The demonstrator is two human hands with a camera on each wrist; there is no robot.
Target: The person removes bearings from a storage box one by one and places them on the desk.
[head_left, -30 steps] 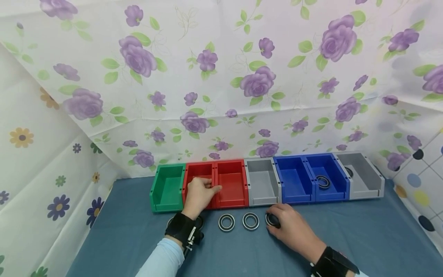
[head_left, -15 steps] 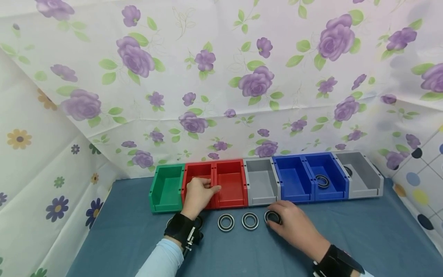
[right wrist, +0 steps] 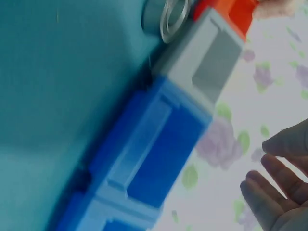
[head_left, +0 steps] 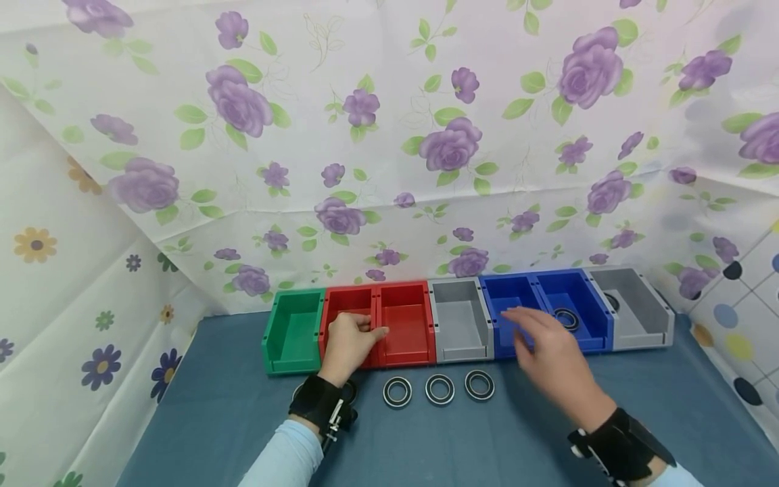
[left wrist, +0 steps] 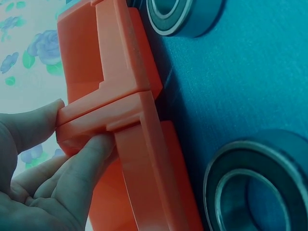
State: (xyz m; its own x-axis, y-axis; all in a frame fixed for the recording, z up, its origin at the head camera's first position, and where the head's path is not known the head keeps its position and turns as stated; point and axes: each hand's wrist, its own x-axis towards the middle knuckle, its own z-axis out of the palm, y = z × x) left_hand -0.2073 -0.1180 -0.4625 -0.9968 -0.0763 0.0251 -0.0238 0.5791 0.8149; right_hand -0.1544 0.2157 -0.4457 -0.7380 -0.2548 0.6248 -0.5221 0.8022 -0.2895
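Observation:
My left hand (head_left: pixel 349 345) pinches the joined walls between two red bins (head_left: pixel 406 325); in the left wrist view, the thumb lies on one side and curled fingers (left wrist: pixel 98 149) on the other. My right hand (head_left: pixel 550 355) is raised in front of the blue bins (head_left: pixel 510 292), fingers loosely extended and holding nothing. Three ring-shaped bearings lie in a row before the bins: a left one (head_left: pixel 386 393), a middle one (head_left: pixel 429 390) and a right one (head_left: pixel 468 387), nearest the right hand. More bearings are partly hidden under the left wrist.
A green bin (head_left: pixel 296 331) stands at the row's left end, a grey bin (head_left: pixel 460 325) mid-row. One bearing (head_left: pixel 575 326) lies in the right blue bin, another (head_left: pixel 612 302) in the far-right grey bin (head_left: pixel 645 314). Behind hangs a flowered cloth (head_left: pixel 389 162); blue cloth (head_left: pixel 426 450) covers the table.
My right hand has let go of the right bearing at the row's end and risen up and to the right. My left hand stays on the red bins.

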